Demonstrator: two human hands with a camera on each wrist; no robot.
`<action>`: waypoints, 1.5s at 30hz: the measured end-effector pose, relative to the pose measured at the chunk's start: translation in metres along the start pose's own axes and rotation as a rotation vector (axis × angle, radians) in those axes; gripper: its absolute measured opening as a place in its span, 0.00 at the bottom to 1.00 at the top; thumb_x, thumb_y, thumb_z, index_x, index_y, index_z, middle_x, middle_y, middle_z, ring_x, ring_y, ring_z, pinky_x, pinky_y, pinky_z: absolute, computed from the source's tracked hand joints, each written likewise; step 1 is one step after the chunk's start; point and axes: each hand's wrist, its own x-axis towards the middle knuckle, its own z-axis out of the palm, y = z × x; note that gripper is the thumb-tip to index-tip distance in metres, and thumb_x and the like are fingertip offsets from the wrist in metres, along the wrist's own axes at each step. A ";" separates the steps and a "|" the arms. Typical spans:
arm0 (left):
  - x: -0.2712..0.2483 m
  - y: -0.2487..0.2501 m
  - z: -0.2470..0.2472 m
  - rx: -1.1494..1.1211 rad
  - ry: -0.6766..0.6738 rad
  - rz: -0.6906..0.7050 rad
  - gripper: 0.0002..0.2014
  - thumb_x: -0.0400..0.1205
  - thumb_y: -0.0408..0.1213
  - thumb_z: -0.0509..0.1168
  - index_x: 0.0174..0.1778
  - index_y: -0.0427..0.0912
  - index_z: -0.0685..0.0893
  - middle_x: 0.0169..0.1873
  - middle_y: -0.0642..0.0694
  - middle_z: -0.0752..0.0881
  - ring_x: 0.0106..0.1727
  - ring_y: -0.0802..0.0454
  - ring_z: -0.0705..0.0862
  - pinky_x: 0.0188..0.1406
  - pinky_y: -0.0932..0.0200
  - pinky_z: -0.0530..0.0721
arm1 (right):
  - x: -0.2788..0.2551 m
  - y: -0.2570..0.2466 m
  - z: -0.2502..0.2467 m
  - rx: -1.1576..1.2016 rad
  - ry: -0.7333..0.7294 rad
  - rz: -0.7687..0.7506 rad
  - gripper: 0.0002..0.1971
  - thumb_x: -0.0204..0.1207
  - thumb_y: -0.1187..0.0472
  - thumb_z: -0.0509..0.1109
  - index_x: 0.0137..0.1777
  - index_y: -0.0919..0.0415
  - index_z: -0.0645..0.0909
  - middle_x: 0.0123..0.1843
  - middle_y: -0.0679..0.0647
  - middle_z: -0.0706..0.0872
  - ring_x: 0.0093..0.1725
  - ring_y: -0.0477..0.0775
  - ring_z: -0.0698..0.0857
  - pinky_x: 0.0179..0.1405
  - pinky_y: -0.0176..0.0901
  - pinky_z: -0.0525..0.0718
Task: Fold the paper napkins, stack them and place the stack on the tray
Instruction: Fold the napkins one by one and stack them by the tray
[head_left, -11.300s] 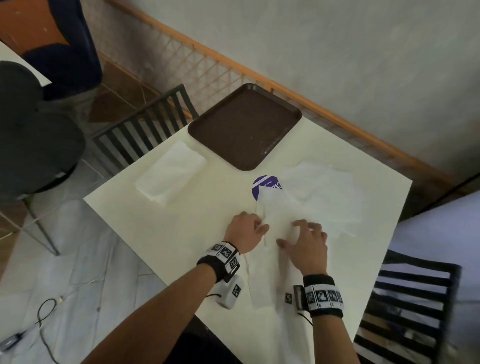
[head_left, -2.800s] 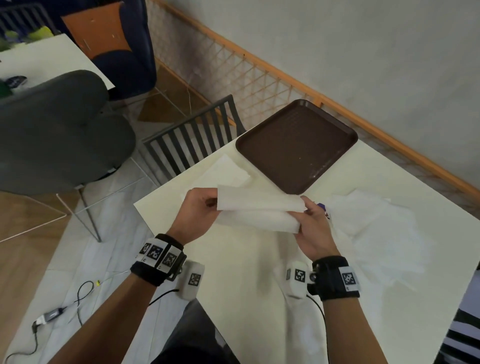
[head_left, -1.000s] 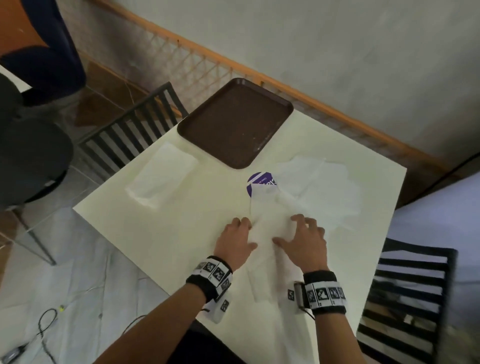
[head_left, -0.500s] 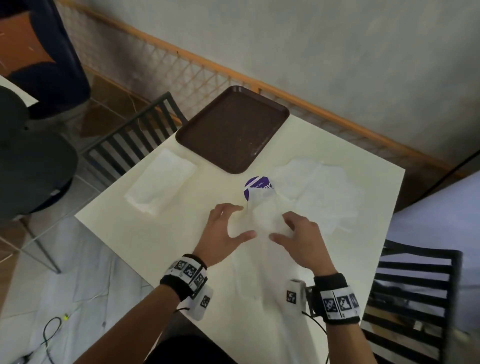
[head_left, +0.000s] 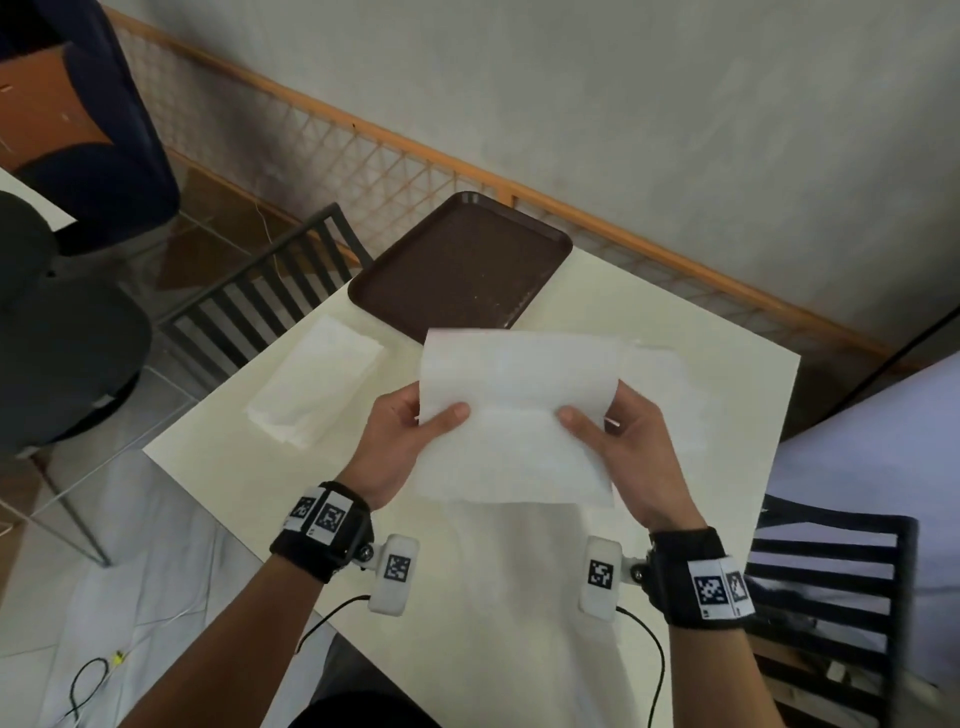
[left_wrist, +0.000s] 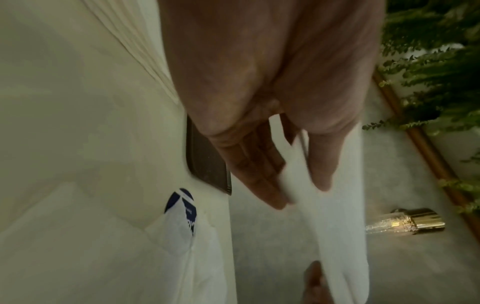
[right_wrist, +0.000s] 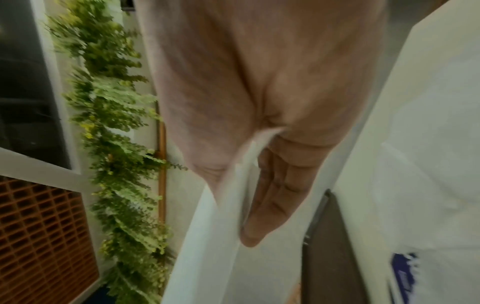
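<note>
A: Far left on the table?

B: The stack of folded napkins, flat near the edge, just short of the tray. The tray holds nothing.

A: And the left hand?

B: It pinches the left edge of a napkin, thumb on the near face and fingers behind. The sheet is lifted off the table, facing the person, with a crease across its middle.

A: The right hand?

B: The same on the right edge: thumb in front, fingers behind. Beyond it lies the loose pile of unfolded napkins.

A: So which step is this?

B: Folding, I'd say, with one sheet mid-fold. The next move calls for bringing the top half down on that crease with the edges matched, then laying the sheet on the stack. The pile suggests more to fold before the tray.
</note>
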 end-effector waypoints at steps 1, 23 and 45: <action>0.001 0.000 -0.003 0.046 -0.001 0.015 0.16 0.84 0.31 0.76 0.68 0.36 0.90 0.64 0.38 0.93 0.65 0.35 0.92 0.65 0.38 0.91 | 0.001 0.010 0.001 0.009 -0.013 0.035 0.11 0.84 0.67 0.80 0.65 0.61 0.93 0.60 0.52 0.97 0.59 0.57 0.95 0.61 0.59 0.94; 0.004 -0.005 -0.130 0.401 0.521 0.093 0.07 0.76 0.35 0.85 0.41 0.49 0.94 0.43 0.53 0.96 0.45 0.46 0.93 0.49 0.51 0.91 | 0.127 0.037 0.145 -0.401 -0.204 -0.062 0.09 0.76 0.63 0.88 0.45 0.52 0.90 0.43 0.36 0.93 0.44 0.38 0.90 0.51 0.36 0.86; 0.027 -0.041 -0.194 1.187 0.669 0.060 0.10 0.80 0.34 0.78 0.55 0.48 0.93 0.77 0.38 0.75 0.79 0.32 0.69 0.76 0.35 0.77 | 0.172 0.047 0.282 -0.992 -0.211 -0.312 0.10 0.87 0.58 0.75 0.66 0.55 0.87 0.71 0.57 0.84 0.65 0.60 0.84 0.64 0.55 0.88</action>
